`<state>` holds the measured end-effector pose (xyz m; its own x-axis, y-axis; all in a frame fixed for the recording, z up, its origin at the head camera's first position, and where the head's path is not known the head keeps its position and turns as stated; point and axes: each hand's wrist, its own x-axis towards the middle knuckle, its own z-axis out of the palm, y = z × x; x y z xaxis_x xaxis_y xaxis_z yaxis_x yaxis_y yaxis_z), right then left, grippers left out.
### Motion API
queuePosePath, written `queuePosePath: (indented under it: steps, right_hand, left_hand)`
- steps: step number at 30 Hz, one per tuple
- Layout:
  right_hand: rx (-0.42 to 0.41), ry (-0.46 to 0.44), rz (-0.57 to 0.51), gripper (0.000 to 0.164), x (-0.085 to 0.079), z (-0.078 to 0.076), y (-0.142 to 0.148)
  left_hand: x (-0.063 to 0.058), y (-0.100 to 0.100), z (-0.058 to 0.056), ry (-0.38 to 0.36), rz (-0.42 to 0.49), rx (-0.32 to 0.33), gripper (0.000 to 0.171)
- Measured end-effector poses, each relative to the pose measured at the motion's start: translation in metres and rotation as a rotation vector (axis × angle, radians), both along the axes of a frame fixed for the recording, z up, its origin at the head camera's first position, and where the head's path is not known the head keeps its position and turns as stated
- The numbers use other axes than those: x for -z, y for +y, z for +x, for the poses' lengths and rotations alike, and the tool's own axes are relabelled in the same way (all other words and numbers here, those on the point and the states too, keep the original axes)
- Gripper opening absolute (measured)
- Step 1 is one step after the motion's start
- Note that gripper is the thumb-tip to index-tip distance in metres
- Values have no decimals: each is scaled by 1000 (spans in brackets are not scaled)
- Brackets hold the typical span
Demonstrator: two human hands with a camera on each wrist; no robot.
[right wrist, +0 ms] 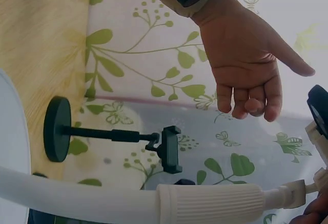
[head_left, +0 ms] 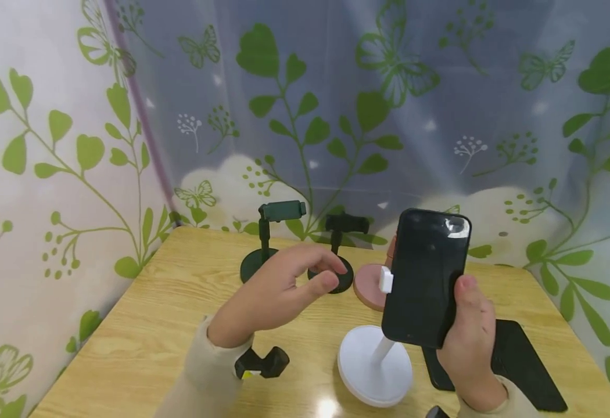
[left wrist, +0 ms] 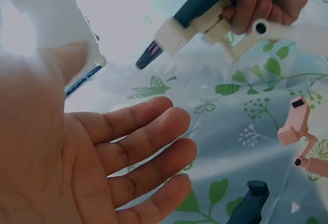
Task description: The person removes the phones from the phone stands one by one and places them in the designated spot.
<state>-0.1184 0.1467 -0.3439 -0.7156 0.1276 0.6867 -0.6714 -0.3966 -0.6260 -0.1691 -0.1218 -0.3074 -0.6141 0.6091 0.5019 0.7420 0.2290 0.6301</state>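
My right hand (head_left: 469,339) grips a black smartphone (head_left: 427,278) by its right edge, with the thumb along the side of the screen. The phone is tilted upright in the holder of a white phone stand (head_left: 372,371), whose white clamp (head_left: 386,280) shows at the phone's left edge. In the left wrist view, curled fingers of the right hand show behind the phone (left wrist: 205,1) by the stand's hinged arm (left wrist: 243,44). Left of the phone, my left hand (head_left: 279,287) hovers with loosely bent, spread fingers, touching nothing.
Behind the hands stand a dark green phone stand (head_left: 284,210), a black one (head_left: 347,223) and a pink one (head_left: 370,284). Flat black devices (head_left: 524,366) lie on the wooden table (head_left: 143,325) at the right. A leaf-patterned curtain (head_left: 305,116) surrounds the table.
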Motion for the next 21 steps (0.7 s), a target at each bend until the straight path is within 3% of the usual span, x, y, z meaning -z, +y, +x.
queuePosePath:
  steps: [2, 4, 8, 11, 16, 21]
  right_hand:
    - [-27, 45, -6, 38, 1, -4, -6]
    - [5, 61, 14, 38, 3, -8, -11]
    - [91, 56, 89, 37, 7, -15, -20]
    - [99, 40, 141, 37, 11, -20, -22]
    - [115, 33, 263, 43, 20, -23, -24]
    - [114, 51, 322, 47, 26, -24, -24]
  left_hand:
    - [1, 2, -1, -2, 4, 45, 71]
    - [1, 5, -2, -10, -8, 74, 68]
    - [2, 8, -3, -25, -35, 81, 35]
    - [1, 9, -3, -35, -45, 61, 15]
    - [2, 9, -3, -58, -49, 40, 12]
    - [4, 10, -5, -26, -6, 33, 11]
